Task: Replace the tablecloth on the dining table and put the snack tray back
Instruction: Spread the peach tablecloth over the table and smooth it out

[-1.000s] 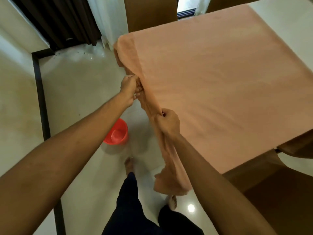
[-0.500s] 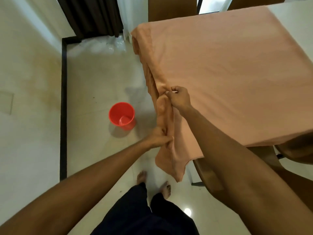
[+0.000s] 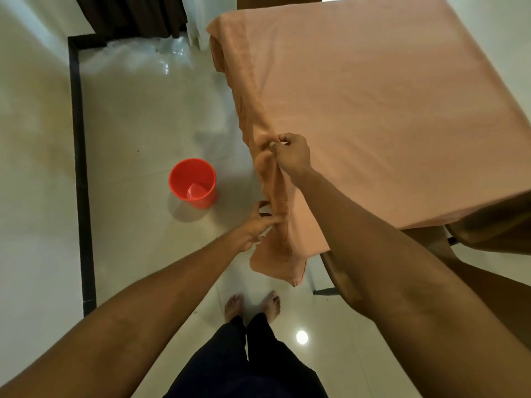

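Note:
A peach tablecloth covers the dining table, and its left edge hangs down in folds with a loose corner near the floor. My right hand pinches a bunched fold of the cloth at the table's left edge. Lower down, my left hand grips the hanging part of the same edge. No snack tray is in view.
A red plastic bucket stands on the pale tiled floor left of the table. A brown chair sits at the table's near right corner. Dark curtains hang at the back left. My bare feet stand close to the table.
My left hand has moved from the upper edge down to the hanging part of the cloth. My right hand stays pinching the edge fold. The view has shifted back and left.

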